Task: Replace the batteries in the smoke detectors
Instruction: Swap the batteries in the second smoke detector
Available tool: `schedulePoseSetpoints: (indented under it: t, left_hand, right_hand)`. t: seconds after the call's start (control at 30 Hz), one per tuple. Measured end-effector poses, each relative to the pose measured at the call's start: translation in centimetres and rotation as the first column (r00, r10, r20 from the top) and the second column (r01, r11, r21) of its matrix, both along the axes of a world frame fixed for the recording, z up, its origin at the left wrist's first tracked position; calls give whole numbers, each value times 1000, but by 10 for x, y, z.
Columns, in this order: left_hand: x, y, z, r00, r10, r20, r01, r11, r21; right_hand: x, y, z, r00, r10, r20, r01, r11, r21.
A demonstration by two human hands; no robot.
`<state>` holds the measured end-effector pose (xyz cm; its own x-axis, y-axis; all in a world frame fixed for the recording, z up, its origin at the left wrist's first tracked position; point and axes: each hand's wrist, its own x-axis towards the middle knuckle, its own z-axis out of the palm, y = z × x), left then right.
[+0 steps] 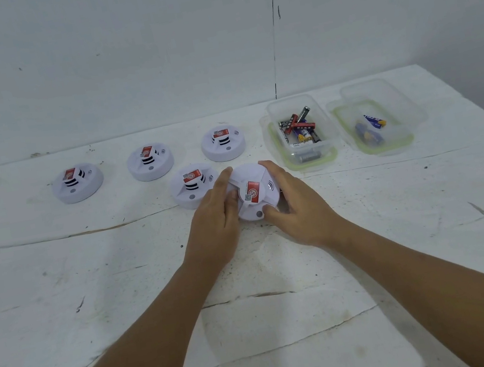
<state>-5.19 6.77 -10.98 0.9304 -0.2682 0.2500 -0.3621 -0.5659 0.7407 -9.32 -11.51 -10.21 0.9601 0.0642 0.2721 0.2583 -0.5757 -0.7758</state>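
Both hands clasp one smoke detector (253,192) near the middle of the white surface (91,290): the left hand (219,216) curls round its left rim, the right hand (294,203) round its right rim, thumb by the small button; whether it is lifted I cannot tell; four more detectors (149,162) lie beyond, two clear tubs of batteries (300,127) to the right; the shell looks light, stiff, smooth plastic, likely slippery; a grip on opposite rims, not the raised centre, seems best for twisting it open.
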Motion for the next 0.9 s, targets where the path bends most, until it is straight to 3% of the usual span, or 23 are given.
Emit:
schedulePoseSetpoints:
  t: [0.7, 0.9]
  left_hand:
    - [2, 0, -4, 1000, 0, 13, 0, 1000, 8]
    - [-8, 3, 5, 1000, 8, 25, -5, 995, -101]
  right_hand:
    - [0, -1, -3, 1000, 29, 7, -29, 999, 33]
    - [-2, 1, -2, 997, 63, 51, -69, 989, 131]
